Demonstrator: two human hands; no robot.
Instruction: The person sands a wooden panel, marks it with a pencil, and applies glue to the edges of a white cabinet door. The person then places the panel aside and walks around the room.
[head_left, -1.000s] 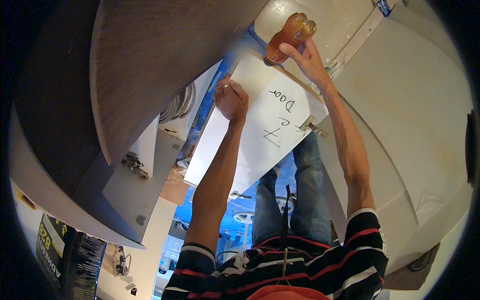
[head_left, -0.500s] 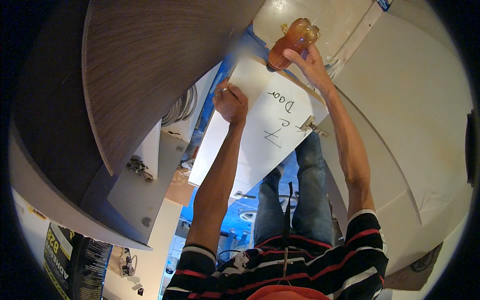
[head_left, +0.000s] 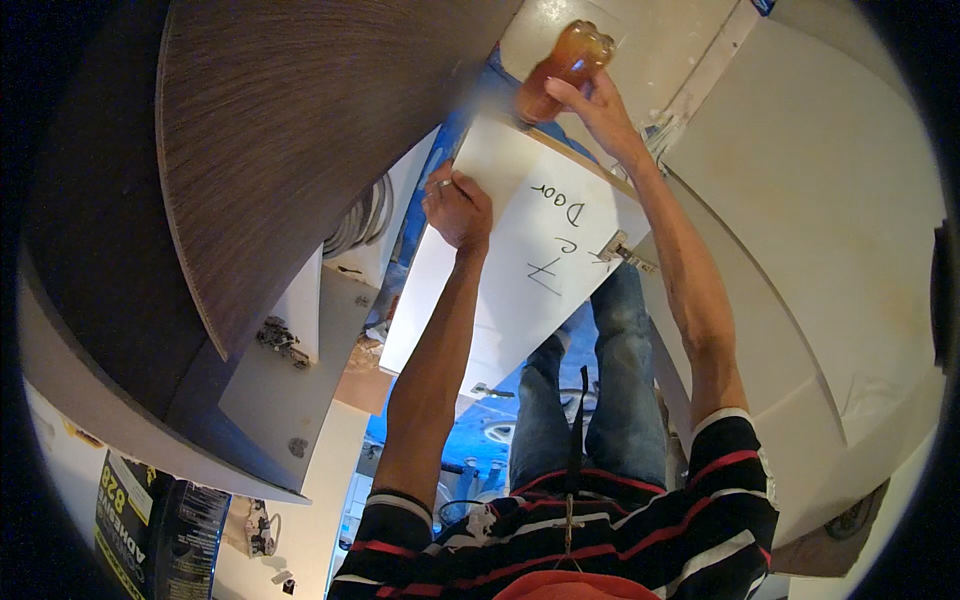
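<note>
"Right hand (head_left: 608, 118) grasped what?"

"An amber bottle (head_left: 570, 58), tilted neck-down near the white board's (head_left: 480, 320) far edge; the left hand (head_left: 457, 210) curled at the board's left edge, its grip unclear."

"How would the bottle have handled?"

"Probably light and squeezable, slippery if wet; its waist seemed the best hold."

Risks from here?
1. Spill: the bottle of amber liquid in the right hand tilts neck-down near the edge of the white panel; it might drip.
2. Slip: the left hand is curled at one edge; if it loosens, the panel could shift.
3. Snag: the metal hinge juts out near the jeans and might catch.
</note>
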